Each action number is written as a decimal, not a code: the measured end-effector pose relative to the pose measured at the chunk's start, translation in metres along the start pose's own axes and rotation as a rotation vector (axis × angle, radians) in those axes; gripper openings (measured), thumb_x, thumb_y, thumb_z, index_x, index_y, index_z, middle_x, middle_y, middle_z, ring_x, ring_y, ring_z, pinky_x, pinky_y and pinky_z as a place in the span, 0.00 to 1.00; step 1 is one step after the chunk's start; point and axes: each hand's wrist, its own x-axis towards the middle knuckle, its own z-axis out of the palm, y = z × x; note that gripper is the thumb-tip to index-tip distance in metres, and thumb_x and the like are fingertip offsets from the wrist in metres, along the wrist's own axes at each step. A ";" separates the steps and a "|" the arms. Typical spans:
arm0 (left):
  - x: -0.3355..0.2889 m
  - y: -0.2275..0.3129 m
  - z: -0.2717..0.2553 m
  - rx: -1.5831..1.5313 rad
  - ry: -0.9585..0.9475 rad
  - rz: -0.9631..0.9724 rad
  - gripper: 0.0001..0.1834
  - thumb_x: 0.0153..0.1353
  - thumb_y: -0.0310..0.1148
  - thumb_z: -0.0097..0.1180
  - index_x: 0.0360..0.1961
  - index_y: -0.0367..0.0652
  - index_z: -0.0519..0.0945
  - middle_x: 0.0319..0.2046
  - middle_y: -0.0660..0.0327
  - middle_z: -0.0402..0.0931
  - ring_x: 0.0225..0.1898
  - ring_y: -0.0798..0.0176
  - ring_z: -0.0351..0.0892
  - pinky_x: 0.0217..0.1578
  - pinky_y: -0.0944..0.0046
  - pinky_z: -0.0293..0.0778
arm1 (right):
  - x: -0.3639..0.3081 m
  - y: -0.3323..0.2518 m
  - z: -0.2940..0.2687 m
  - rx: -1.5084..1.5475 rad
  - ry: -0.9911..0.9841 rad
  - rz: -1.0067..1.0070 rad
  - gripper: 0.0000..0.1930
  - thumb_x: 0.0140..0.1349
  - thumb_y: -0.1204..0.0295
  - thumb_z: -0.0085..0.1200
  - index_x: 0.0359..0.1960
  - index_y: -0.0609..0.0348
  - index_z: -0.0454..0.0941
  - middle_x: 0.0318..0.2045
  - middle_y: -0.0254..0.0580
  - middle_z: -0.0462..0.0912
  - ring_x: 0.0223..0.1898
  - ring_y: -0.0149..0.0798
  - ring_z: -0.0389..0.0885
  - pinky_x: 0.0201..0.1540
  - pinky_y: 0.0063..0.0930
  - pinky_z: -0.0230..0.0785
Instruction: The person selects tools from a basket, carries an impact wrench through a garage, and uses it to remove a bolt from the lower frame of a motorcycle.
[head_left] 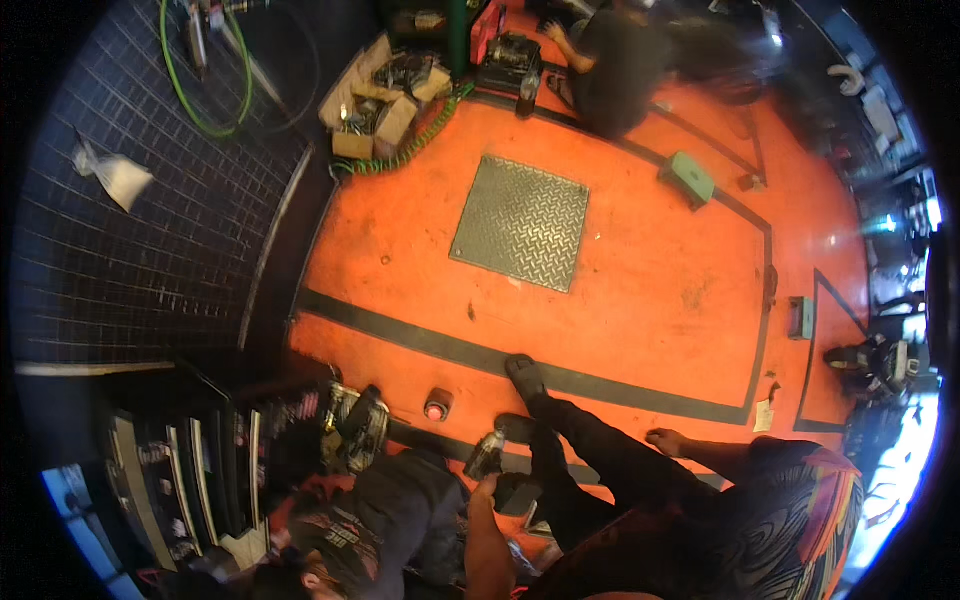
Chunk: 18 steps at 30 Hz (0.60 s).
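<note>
Head view: metal floor plate (522, 222) lies flat on the orange floor; places below are given from it, as seen in this view.
Shiny thing: one, well below the plate, at the left hand; small and grey (485, 456), too blurred to name.
Left hand: one (486, 486), at the near end of the shiny thing and seemingly touching it; I cannot tell whether the fingers close around it.
Right hand: one (664, 441), below and right of the plate, apart from the shiny thing; nothing shows in it, and how far its fingers curl I cannot tell.
Done and left: no finished step can be made out; the shiny thing appears not yet set down, and what remains cannot be judged from this view.
Shoes: two dark shoes (524, 375) of the person, below the plate.
Stools: two; a green stool (688, 178) right of the plate, a grey stool (800, 316) farther right and lower.
Bottle: one dark bottle (527, 95), above the plate.
Jar: one red-topped jar (437, 405), below and left of the plate.
Co-workers: at least two; a crouching co-worker (365, 510) below left of the plate, a blurred co-worker (620, 70) above right.
</note>
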 end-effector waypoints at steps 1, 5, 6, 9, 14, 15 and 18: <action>-0.019 0.007 -0.008 0.034 0.013 0.036 0.28 0.68 0.48 0.43 0.58 0.37 0.72 0.58 0.48 0.70 0.57 0.49 0.70 0.56 0.50 0.65 | -0.030 0.034 0.000 -0.032 0.028 0.081 0.32 0.65 0.50 0.44 0.63 0.61 0.67 0.59 0.53 0.72 0.60 0.46 0.72 0.62 0.43 0.63; -0.093 0.028 -0.039 0.191 0.072 0.135 0.27 0.67 0.48 0.44 0.57 0.37 0.73 0.57 0.48 0.71 0.56 0.49 0.70 0.55 0.50 0.65 | -0.100 0.098 0.031 0.153 0.150 0.326 0.31 0.65 0.49 0.44 0.62 0.61 0.68 0.58 0.52 0.73 0.58 0.46 0.73 0.61 0.43 0.64; -0.105 0.046 -0.041 0.256 0.072 0.149 0.27 0.67 0.48 0.44 0.57 0.37 0.73 0.57 0.49 0.71 0.55 0.49 0.71 0.54 0.50 0.66 | -0.116 0.106 0.044 0.238 0.181 0.357 0.31 0.65 0.49 0.43 0.61 0.61 0.68 0.58 0.52 0.74 0.58 0.46 0.73 0.61 0.43 0.64; -0.151 0.094 -0.020 0.433 0.068 0.181 0.27 0.67 0.47 0.44 0.57 0.37 0.73 0.56 0.49 0.71 0.54 0.49 0.71 0.54 0.50 0.66 | -0.162 0.130 0.076 0.476 0.257 0.388 0.31 0.66 0.49 0.43 0.61 0.61 0.69 0.57 0.52 0.74 0.57 0.46 0.73 0.60 0.43 0.64; -0.200 0.218 0.041 0.703 0.078 0.304 0.26 0.66 0.47 0.45 0.56 0.37 0.73 0.54 0.49 0.72 0.53 0.49 0.72 0.52 0.50 0.67 | -0.189 0.120 0.110 0.842 0.355 0.286 0.30 0.66 0.48 0.42 0.59 0.61 0.70 0.56 0.51 0.76 0.55 0.46 0.75 0.59 0.43 0.65; -0.204 0.242 0.063 0.759 0.069 0.339 0.26 0.66 0.46 0.45 0.56 0.37 0.74 0.54 0.49 0.72 0.52 0.49 0.72 0.52 0.50 0.67 | -0.192 0.120 0.118 0.919 0.381 0.260 0.30 0.66 0.48 0.42 0.59 0.61 0.70 0.55 0.51 0.76 0.55 0.46 0.75 0.59 0.43 0.65; -0.231 0.309 0.141 0.926 0.050 0.441 0.26 0.65 0.46 0.46 0.55 0.36 0.74 0.53 0.50 0.73 0.51 0.50 0.73 0.51 0.50 0.67 | -0.206 0.121 0.134 1.155 0.407 0.188 0.30 0.66 0.48 0.42 0.58 0.61 0.71 0.54 0.51 0.77 0.54 0.46 0.75 0.58 0.43 0.66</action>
